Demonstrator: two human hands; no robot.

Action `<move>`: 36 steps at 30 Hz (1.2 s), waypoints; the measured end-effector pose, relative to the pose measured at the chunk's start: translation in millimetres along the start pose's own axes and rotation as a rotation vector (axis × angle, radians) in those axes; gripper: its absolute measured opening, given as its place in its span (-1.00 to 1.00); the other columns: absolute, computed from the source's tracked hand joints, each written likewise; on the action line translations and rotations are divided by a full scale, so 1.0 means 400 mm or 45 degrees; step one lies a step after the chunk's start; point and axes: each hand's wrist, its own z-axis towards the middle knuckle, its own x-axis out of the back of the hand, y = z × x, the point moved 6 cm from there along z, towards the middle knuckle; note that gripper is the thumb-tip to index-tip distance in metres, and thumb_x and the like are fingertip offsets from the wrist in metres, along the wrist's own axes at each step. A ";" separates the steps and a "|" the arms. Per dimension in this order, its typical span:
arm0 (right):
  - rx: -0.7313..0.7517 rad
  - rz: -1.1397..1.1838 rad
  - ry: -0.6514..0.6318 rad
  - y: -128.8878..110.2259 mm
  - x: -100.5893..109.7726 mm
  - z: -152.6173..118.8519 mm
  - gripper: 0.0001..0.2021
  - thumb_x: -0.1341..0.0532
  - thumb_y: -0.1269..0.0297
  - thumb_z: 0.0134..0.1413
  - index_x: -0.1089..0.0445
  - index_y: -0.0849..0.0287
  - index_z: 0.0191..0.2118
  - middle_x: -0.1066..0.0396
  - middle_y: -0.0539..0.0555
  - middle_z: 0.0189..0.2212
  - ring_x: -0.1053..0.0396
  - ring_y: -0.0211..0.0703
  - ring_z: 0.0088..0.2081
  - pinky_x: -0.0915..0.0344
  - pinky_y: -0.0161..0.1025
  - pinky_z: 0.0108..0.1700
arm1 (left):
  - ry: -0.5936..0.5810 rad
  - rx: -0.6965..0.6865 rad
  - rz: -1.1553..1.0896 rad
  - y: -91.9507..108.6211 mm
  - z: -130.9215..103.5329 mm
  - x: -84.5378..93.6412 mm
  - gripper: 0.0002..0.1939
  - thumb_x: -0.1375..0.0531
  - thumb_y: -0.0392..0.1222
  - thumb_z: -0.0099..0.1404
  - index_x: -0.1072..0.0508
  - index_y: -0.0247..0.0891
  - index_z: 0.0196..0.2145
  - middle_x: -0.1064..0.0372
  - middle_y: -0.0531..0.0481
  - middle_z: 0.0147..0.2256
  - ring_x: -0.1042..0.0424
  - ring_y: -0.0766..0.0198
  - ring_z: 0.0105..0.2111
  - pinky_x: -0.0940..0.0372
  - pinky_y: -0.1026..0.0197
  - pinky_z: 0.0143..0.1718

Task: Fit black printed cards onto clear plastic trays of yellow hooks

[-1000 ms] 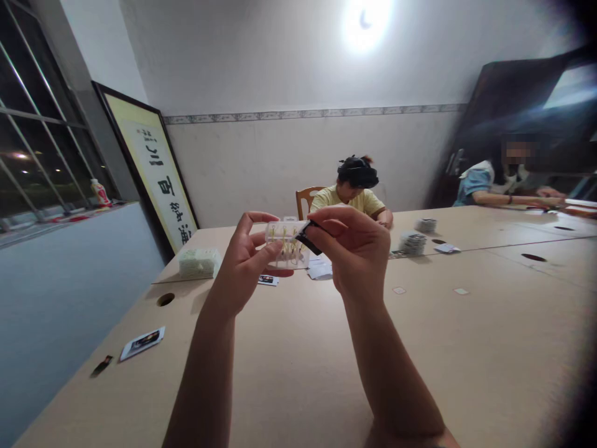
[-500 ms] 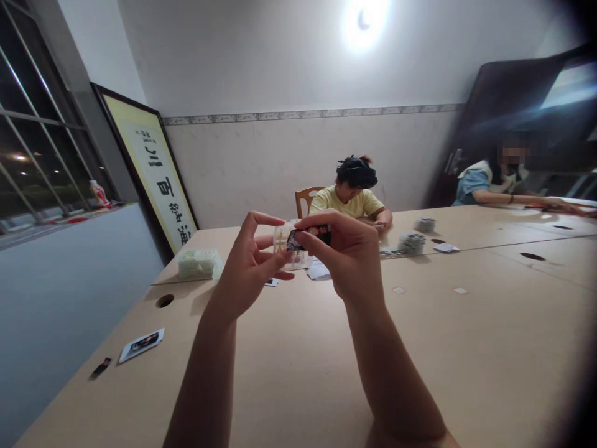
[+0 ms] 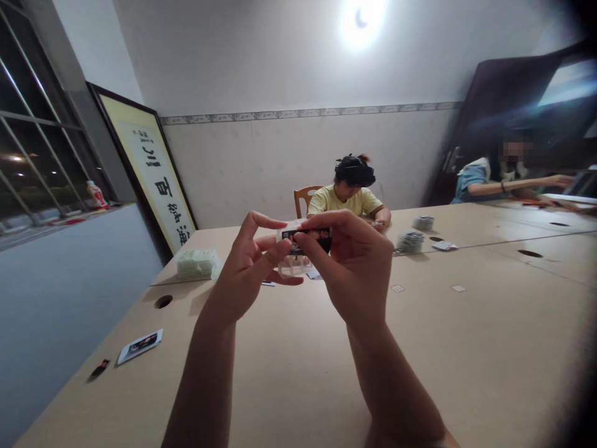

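Observation:
Above the table, my left hand (image 3: 236,277) grips a small clear plastic container (image 3: 293,269) between thumb and fingers. My right hand (image 3: 361,270) pinches a black label (image 3: 321,237) with red and white print. The label lies across the near side of the container, with both thumbs on its face. Part of the container is hidden behind my fingers and the label.
A printed packet (image 3: 140,346) and a small dark strip (image 3: 99,369) lie at left. Clear-wrapped stacked items (image 3: 193,264) stand behind them, near a table hole (image 3: 163,302). Small stacks (image 3: 410,241) sit farther right. Two people sit across the table.
The label has come round to face me and covers more of the container's near side. My right hand has shifted slightly right. The person at far right has raised a forearm.

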 end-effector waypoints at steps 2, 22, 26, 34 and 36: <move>0.009 0.005 0.005 -0.004 0.000 -0.003 -0.84 -0.38 0.53 -0.01 -0.52 0.10 -0.34 -0.49 -0.11 -0.46 -0.41 -0.33 -0.42 -0.36 -0.31 -0.38 | 0.016 -0.003 0.001 0.001 -0.002 0.000 -0.72 -0.30 -0.04 0.39 -0.29 -0.14 -0.11 -0.55 0.08 -0.29 -0.64 0.18 -0.23 -0.63 0.16 -0.36; 0.055 -0.031 0.009 -0.014 0.003 -0.017 -0.82 -0.35 0.52 0.05 -0.47 0.07 -0.29 -0.50 -0.07 -0.40 -0.48 -0.25 -0.33 -0.44 -0.26 -0.31 | 0.042 0.013 0.083 0.002 -0.004 -0.002 -0.70 -0.30 0.03 0.38 -0.27 -0.11 -0.14 -0.58 0.01 -0.21 -0.64 0.10 -0.16 -0.62 0.18 -0.36; 0.056 -0.060 0.016 -0.014 0.005 -0.017 -0.82 -0.35 0.52 0.04 -0.46 0.07 -0.31 -0.50 -0.07 -0.40 -0.48 -0.25 -0.33 -0.44 -0.25 -0.31 | 0.034 0.015 0.083 -0.001 -0.004 -0.003 -0.72 -0.29 0.02 0.38 -0.28 -0.10 -0.14 -0.58 0.03 -0.21 -0.64 0.10 -0.15 -0.62 0.17 -0.35; 0.065 -0.035 0.008 -0.013 0.003 -0.018 -0.81 -0.35 0.53 0.04 -0.46 0.08 -0.29 -0.49 -0.07 -0.39 -0.47 -0.25 -0.32 -0.44 -0.25 -0.29 | 0.026 -0.010 0.071 0.002 -0.004 -0.004 -0.76 -0.28 -0.03 0.41 -0.28 -0.11 -0.15 -0.58 0.04 -0.21 -0.63 0.12 -0.15 -0.62 0.17 -0.36; 0.063 -0.048 0.013 -0.013 0.003 -0.018 -0.82 -0.35 0.52 0.04 -0.46 0.07 -0.29 -0.49 -0.07 -0.39 -0.48 -0.24 -0.32 -0.44 -0.24 -0.29 | 0.027 -0.014 0.081 0.003 -0.005 -0.004 -0.76 -0.27 -0.02 0.41 -0.28 -0.11 -0.15 -0.59 0.05 -0.22 -0.64 0.15 -0.19 -0.62 0.18 -0.38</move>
